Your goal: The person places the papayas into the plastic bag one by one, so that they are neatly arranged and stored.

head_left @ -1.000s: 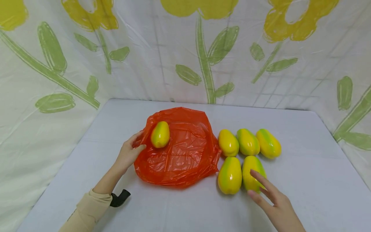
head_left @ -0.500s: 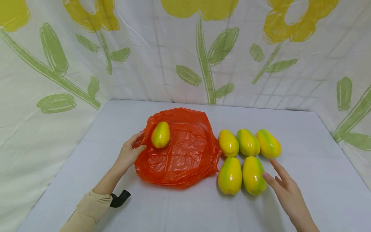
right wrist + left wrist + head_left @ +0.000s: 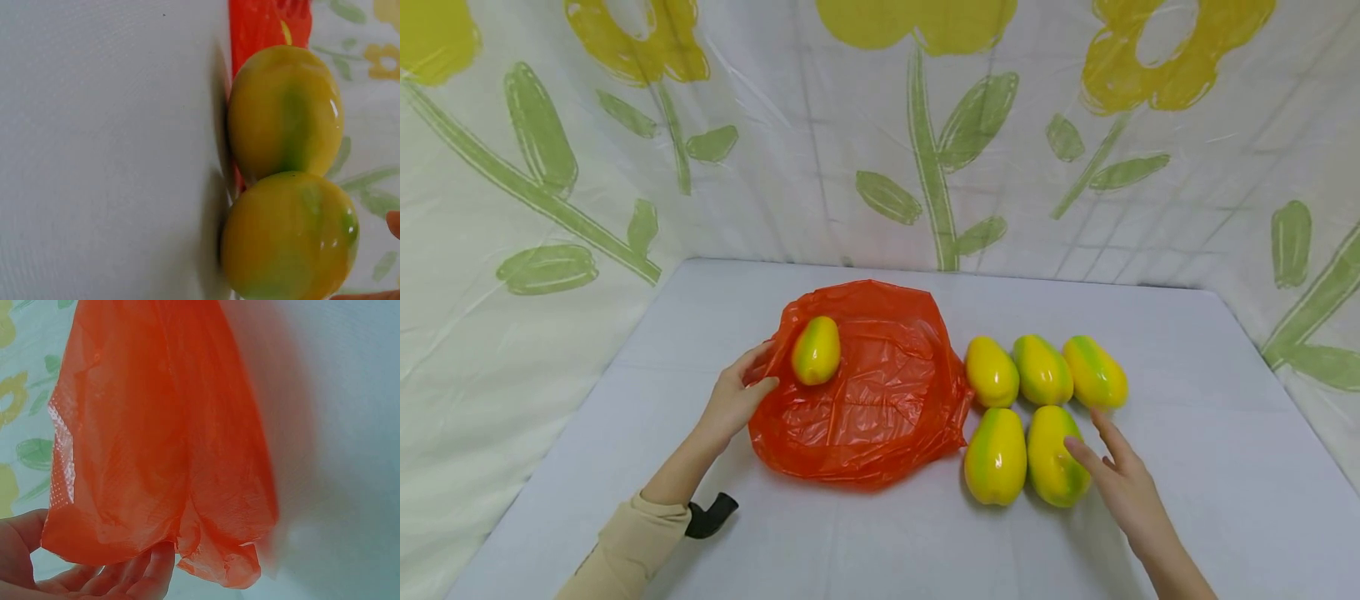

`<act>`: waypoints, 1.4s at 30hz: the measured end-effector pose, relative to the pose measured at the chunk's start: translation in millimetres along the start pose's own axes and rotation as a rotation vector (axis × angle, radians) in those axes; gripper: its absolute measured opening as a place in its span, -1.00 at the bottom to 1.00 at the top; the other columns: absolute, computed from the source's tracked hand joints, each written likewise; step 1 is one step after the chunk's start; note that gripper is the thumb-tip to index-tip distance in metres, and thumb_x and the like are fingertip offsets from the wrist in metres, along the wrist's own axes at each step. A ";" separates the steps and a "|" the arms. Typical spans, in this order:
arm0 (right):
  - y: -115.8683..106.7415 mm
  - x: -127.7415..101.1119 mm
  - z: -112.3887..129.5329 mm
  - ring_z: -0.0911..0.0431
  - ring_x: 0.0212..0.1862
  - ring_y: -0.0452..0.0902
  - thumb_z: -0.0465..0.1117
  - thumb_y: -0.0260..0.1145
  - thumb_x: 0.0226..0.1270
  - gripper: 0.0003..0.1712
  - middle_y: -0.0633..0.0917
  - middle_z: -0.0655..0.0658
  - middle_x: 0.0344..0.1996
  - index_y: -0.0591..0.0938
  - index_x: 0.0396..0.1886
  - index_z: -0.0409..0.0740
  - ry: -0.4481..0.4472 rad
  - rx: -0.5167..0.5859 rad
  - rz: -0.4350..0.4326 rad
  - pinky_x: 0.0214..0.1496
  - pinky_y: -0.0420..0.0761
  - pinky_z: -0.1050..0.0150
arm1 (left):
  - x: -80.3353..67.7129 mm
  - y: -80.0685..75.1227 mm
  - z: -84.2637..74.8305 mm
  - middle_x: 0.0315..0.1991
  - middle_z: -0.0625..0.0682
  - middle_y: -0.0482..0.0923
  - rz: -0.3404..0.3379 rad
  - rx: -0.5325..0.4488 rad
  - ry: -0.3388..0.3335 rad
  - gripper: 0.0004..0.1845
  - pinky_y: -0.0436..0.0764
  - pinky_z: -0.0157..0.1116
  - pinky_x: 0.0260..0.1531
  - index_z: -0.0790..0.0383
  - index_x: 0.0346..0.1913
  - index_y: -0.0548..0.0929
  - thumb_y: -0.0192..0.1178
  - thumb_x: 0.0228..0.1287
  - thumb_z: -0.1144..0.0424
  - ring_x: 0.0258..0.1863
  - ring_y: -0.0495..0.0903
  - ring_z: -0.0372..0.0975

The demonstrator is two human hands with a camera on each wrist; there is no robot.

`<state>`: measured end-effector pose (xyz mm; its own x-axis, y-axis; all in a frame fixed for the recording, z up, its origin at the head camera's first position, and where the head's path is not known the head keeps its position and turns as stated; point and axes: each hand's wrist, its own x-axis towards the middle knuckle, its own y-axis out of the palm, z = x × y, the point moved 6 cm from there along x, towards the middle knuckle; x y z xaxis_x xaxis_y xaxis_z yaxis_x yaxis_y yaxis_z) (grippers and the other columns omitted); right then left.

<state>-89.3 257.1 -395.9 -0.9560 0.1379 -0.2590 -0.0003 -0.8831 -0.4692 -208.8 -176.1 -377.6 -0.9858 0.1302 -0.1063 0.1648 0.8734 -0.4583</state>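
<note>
Since a second ago, your bare right grip (image 3: 1122,485) has shifted from in front of the nearer right-hand glossy yellow-and-green papaya-shaped fruit (image 3: 1054,467) to that fruit's right side, its thumb now overlapping the fruit's edge in the head view. The right grip is empty, fingers spread and relaxed; you cannot tell from here whether the thumb touches the skin. Your bare left grip (image 3: 733,402) has stayed put, holding the left rim of the crinkled red plastic bag (image 3: 880,408) between thumb and fingers. The bag lies wide-mouthed on the white-covered surface (image 3: 850,550), with one matching yellow-green fruit (image 3: 816,350) inside, toward your left grip. Right of the bag, another fruit (image 3: 995,457) sits beside the one near your right grip, with three more (image 3: 1042,371) in a row behind them. A white cloth with yellow flowers (image 3: 760,150) hangs beyond.
</note>
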 end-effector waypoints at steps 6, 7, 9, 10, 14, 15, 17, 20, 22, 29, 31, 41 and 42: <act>7.7 8.2 -6.6 -0.32 0.49 -0.27 0.08 0.09 0.47 -0.04 -0.16 -0.37 0.51 -0.22 0.56 -0.19 0.056 -0.012 0.042 0.43 -0.03 -0.25 | -0.7 0.2 0.0 0.36 0.36 0.24 -0.002 0.001 -0.003 -0.42 0.39 0.10 0.22 0.36 0.46 0.18 -0.06 0.40 0.41 0.32 0.26 0.19; 8.8 9.1 -7.3 -0.32 0.49 -0.27 0.09 0.09 0.48 -0.03 -0.17 -0.37 0.51 -0.23 0.56 -0.19 0.061 -0.016 0.045 0.43 -0.03 -0.25 | -0.6 0.3 0.0 0.36 0.36 0.24 -0.002 0.000 -0.003 -0.42 0.38 0.10 0.22 0.36 0.46 0.18 -0.06 0.40 0.41 0.32 0.25 0.19; 10.8 10.5 -8.5 -0.31 0.49 -0.28 0.09 0.09 0.48 -0.03 -0.18 -0.36 0.52 -0.24 0.56 -0.18 0.074 -0.017 0.052 0.44 -0.04 -0.25 | -0.4 0.3 0.1 0.36 0.36 0.25 -0.001 -0.003 -0.002 -0.42 0.38 0.10 0.22 0.36 0.46 0.18 -0.06 0.40 0.41 0.33 0.25 0.19; 11.8 11.0 -8.8 -0.31 0.50 -0.29 0.10 0.09 0.47 -0.02 -0.19 -0.35 0.52 -0.25 0.56 -0.17 0.083 -0.017 0.055 0.44 -0.05 -0.25 | -0.3 0.5 0.0 0.36 0.36 0.25 0.000 -0.003 0.000 -0.42 0.38 0.10 0.22 0.36 0.46 0.17 -0.06 0.40 0.41 0.33 0.25 0.19; 14.9 12.3 -9.1 -0.30 0.50 -0.33 0.14 0.09 0.46 0.00 -0.22 -0.32 0.52 -0.27 0.57 -0.10 0.117 -0.012 0.063 0.43 -0.10 -0.28 | 0.6 0.3 0.1 0.36 0.36 0.25 -0.001 -0.007 0.006 -0.42 0.38 0.10 0.22 0.36 0.46 0.18 -0.06 0.40 0.41 0.33 0.25 0.18; 15.4 12.5 -9.0 -0.31 0.50 -0.33 0.14 0.09 0.46 0.00 -0.23 -0.32 0.52 -0.28 0.57 -0.09 0.122 -0.010 0.063 0.43 -0.11 -0.30 | 0.8 0.3 0.0 0.36 0.36 0.25 -0.001 -0.006 0.006 -0.42 0.39 0.09 0.21 0.35 0.46 0.18 -0.06 0.40 0.41 0.33 0.25 0.18; 16.2 13.2 -8.9 -0.32 0.49 -0.34 0.15 0.09 0.45 0.01 -0.24 -0.32 0.52 -0.29 0.57 -0.08 0.128 -0.004 0.065 0.41 -0.12 -0.34 | 1.1 0.3 0.1 0.36 0.36 0.25 0.000 -0.004 0.006 -0.42 0.39 0.09 0.21 0.35 0.46 0.18 -0.06 0.40 0.41 0.33 0.25 0.19; 17.2 14.2 -9.1 -0.32 0.49 -0.35 0.15 0.09 0.45 0.02 -0.26 -0.31 0.52 -0.31 0.57 -0.06 0.133 0.006 0.065 0.39 -0.15 -0.38 | 1.4 0.7 0.1 0.37 0.36 0.24 0.003 -0.005 0.005 -0.42 0.40 0.08 0.21 0.36 0.46 0.17 -0.06 0.40 0.41 0.32 0.26 0.19; 17.8 14.9 -9.4 -0.33 0.49 -0.35 0.17 0.09 0.44 0.03 -0.27 -0.33 0.52 -0.32 0.56 -0.05 0.139 0.006 0.066 0.38 -0.16 -0.40 | 1.5 0.9 0.4 0.37 0.36 0.24 0.005 -0.010 0.003 -0.42 0.39 0.08 0.21 0.36 0.46 0.16 -0.06 0.41 0.41 0.33 0.25 0.19; 19.1 16.8 -11.8 -0.36 0.48 -0.33 0.17 0.12 0.42 0.07 -0.25 -0.38 0.51 -0.34 0.56 -0.08 0.147 -0.005 0.058 0.38 -0.17 -0.39 | 1.9 1.2 0.6 0.38 0.35 0.22 0.009 -0.014 0.009 -0.42 0.39 0.08 0.21 0.36 0.47 0.16 -0.06 0.41 0.41 0.33 0.25 0.19; 19.8 17.4 -12.8 -0.35 0.48 -0.34 0.18 0.12 0.42 0.08 -0.25 -0.36 0.51 -0.34 0.55 -0.09 0.146 -0.008 0.060 0.39 -0.17 -0.38 | 2.0 1.2 0.3 0.38 0.35 0.23 0.008 -0.014 0.013 -0.42 0.40 0.08 0.21 0.36 0.46 0.16 -0.06 0.41 0.41 0.33 0.25 0.19; 21.6 19.2 -16.6 -0.35 0.48 -0.29 0.18 0.16 0.39 0.11 -0.23 -0.36 0.52 -0.34 0.55 -0.10 0.149 -0.036 0.069 0.39 -0.12 -0.37 | 2.3 2.2 0.1 0.38 0.35 0.23 0.007 -0.019 0.010 -0.42 0.40 0.06 0.21 0.37 0.46 0.15 -0.07 0.41 0.42 0.33 0.26 0.19; 21.6 19.4 -16.8 -0.36 0.48 -0.29 0.19 0.16 0.39 0.11 -0.22 -0.36 0.52 -0.34 0.55 -0.10 0.150 -0.037 0.069 0.39 -0.12 -0.37 | 2.2 2.3 -0.1 0.38 0.35 0.23 0.008 -0.018 0.008 -0.42 0.40 0.06 0.21 0.37 0.46 0.15 -0.07 0.41 0.42 0.33 0.27 0.19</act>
<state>-102.9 248.2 -425.2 -0.8991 0.1451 -0.4131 0.0771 -0.8763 -0.4756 -210.6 -173.8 -378.8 -0.9847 0.1406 -0.1026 0.1718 0.8807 -0.4415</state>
